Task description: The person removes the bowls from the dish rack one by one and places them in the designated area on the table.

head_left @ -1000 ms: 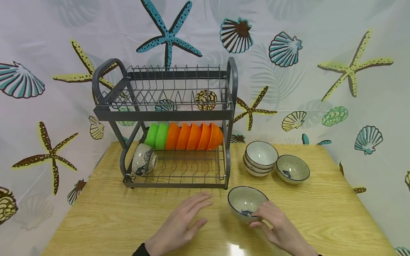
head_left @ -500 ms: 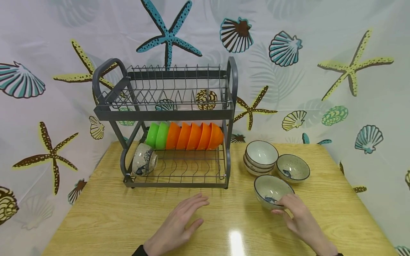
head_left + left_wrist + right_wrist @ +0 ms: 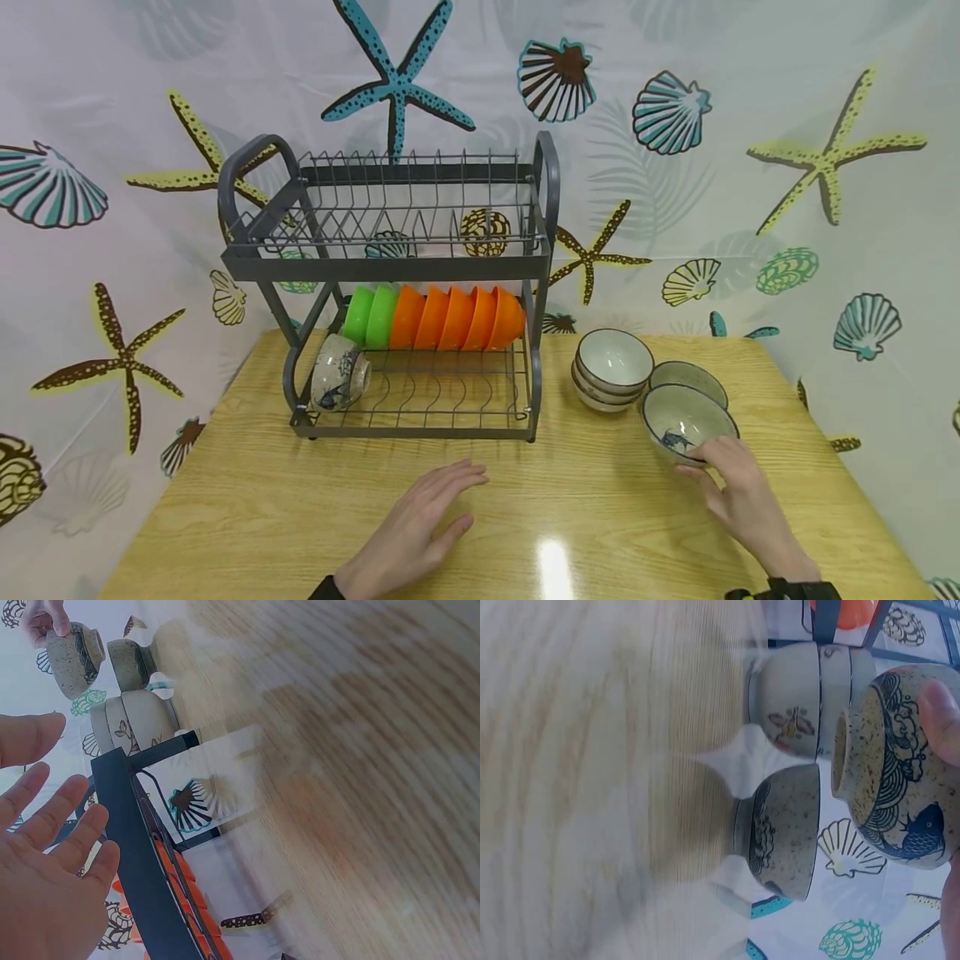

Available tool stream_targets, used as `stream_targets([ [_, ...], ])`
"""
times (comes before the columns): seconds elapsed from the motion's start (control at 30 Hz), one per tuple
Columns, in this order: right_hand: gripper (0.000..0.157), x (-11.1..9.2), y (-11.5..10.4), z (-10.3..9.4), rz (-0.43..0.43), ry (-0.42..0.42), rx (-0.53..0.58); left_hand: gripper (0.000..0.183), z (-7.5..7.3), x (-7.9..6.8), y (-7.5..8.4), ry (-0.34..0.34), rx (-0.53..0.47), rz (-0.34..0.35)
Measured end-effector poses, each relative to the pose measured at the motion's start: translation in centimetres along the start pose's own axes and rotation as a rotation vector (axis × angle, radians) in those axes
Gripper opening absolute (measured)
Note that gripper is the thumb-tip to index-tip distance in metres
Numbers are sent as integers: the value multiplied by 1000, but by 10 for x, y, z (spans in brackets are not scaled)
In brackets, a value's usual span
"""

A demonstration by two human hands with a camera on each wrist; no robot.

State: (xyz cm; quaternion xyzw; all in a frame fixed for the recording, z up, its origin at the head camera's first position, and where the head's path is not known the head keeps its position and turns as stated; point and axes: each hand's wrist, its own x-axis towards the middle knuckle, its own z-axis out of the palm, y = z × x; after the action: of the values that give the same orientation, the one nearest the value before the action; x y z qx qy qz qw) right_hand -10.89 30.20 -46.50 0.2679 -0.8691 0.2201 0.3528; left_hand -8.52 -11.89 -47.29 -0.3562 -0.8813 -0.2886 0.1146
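My right hand pinches the near rim of a speckled bowl with a blue fish inside. In the right wrist view this bowl shows a wave pattern and a fish on its outside, raised off the table. Just behind it, partly covered in the head view, a similar bowl stands on the table. To its left is a stack of white bowls with dark rims. My left hand is held in front of the rack, fingers spread and holding nothing; the left wrist view shows its palm.
A dark two-tier dish rack stands at the back left of the wooden table. Its lower tier holds green bowls, orange bowls and one patterned bowl on its side. A printed cloth hangs behind.
My right hand has carried the speckled bowl rightward and back, from in front of the rack to overlap the other speckled bowl. The left hand has barely moved.
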Motion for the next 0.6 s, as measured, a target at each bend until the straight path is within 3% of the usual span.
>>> stream_targets([
  [0.27,56,5,21,3,7,65,-77,52,2,1,-1,-27,-36,-33],
  [0.6,58,19,39,3,41,37,-101,50,4,0,0,-54,-53,-59],
])
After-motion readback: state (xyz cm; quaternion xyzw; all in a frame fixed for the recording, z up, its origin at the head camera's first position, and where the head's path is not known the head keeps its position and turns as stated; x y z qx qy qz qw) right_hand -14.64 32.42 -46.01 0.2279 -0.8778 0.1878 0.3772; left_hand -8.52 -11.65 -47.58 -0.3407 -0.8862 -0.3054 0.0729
